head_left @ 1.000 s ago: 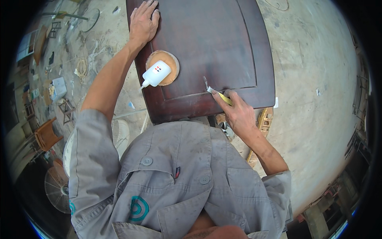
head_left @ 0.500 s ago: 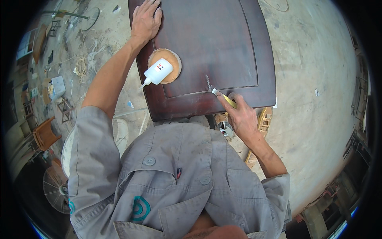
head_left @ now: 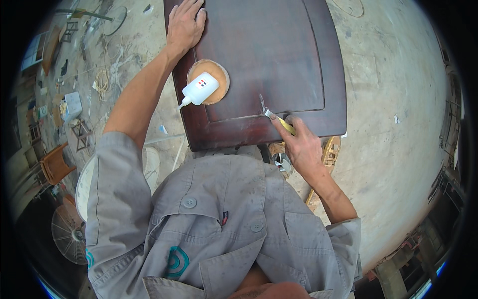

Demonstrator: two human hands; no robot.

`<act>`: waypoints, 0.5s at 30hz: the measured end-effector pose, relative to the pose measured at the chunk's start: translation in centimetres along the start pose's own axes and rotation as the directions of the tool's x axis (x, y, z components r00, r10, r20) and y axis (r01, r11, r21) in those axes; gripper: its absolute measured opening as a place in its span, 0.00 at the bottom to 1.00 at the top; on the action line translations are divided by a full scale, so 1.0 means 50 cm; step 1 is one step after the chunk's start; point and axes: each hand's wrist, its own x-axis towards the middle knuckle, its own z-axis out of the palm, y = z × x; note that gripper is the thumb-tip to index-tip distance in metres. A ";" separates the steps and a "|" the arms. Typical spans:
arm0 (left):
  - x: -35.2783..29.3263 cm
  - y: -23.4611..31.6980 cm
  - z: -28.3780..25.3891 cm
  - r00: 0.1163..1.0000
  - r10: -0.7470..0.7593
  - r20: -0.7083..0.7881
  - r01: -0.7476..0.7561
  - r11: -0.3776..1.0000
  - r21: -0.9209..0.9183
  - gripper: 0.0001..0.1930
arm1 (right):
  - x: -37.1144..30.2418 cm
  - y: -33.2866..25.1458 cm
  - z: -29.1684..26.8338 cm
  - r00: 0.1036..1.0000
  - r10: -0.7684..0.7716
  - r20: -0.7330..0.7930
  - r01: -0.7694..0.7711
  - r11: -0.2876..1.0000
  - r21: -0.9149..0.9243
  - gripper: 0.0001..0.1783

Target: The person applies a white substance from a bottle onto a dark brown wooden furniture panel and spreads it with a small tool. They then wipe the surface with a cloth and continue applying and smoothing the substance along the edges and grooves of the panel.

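A dark reddish-brown wooden panel [head_left: 264,55] with a grooved inner border lies in front of me. My left hand [head_left: 186,22] rests flat on its far left edge, fingers stretched out, holding nothing. Between the thumb and fingers of my right hand [head_left: 304,148] is a yellow-handled scraper [head_left: 281,122]. Its flat metal tip touches the panel near the front groove, beside a small pale smear [head_left: 262,103]. At the panel's left side, a white squeeze bottle [head_left: 200,88] with a thin nozzle lies across a round dish of tan paste [head_left: 222,85].
On the left are a brown chair [head_left: 56,163], a round floor fan [head_left: 68,234], a coil of cord [head_left: 102,82] and a white box [head_left: 72,104]. A metal can [head_left: 283,162] and a yellow spirit level [head_left: 330,152] sit below the panel's near edge.
Nearly everything holds its place; the view has shifted slightly. The scraper tip stays at the smear, and my left hand remains on the panel edge.
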 end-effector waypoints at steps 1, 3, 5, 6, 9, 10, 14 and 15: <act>-0.001 -0.001 0.001 1.000 -0.003 0.001 0.003 1.000 -0.002 0.20 | 0.002 -0.003 0.002 1.000 -0.002 -0.017 0.002 1.000 0.001 0.37; -0.002 -0.001 0.004 1.000 -0.005 0.004 0.005 1.000 -0.005 0.20 | 0.009 -0.007 -0.002 1.000 0.012 0.002 -0.012 1.000 -0.008 0.37; -0.001 -0.003 0.003 1.000 -0.005 0.010 0.005 1.000 -0.004 0.20 | 0.007 -0.006 -0.003 1.000 0.017 0.017 -0.017 1.000 -0.008 0.37; -0.002 -0.003 0.002 1.000 -0.007 0.014 0.007 1.000 -0.003 0.20 | -0.001 -0.005 -0.002 1.000 0.017 0.022 -0.017 1.000 -0.004 0.37; -0.001 0.000 0.001 1.000 -0.013 0.017 0.013 1.000 -0.002 0.20 | 0.016 -0.006 -0.006 0.999 0.021 0.034 -0.021 1.000 -0.012 0.36; -0.001 0.000 0.001 1.000 -0.016 0.016 0.016 1.000 -0.004 0.20 | 0.021 -0.009 -0.009 0.999 0.025 0.039 -0.024 1.000 -0.017 0.36; 0.001 0.002 0.002 1.000 -0.015 0.017 0.015 1.000 0.002 0.20 | 0.012 -0.007 -0.007 0.999 0.022 0.031 -0.022 1.000 0.004 0.36; 0.001 0.001 0.001 1.000 -0.015 0.018 0.015 1.000 0.003 0.20 | 0.006 -0.006 -0.004 1.000 0.021 0.021 -0.021 1.000 0.018 0.35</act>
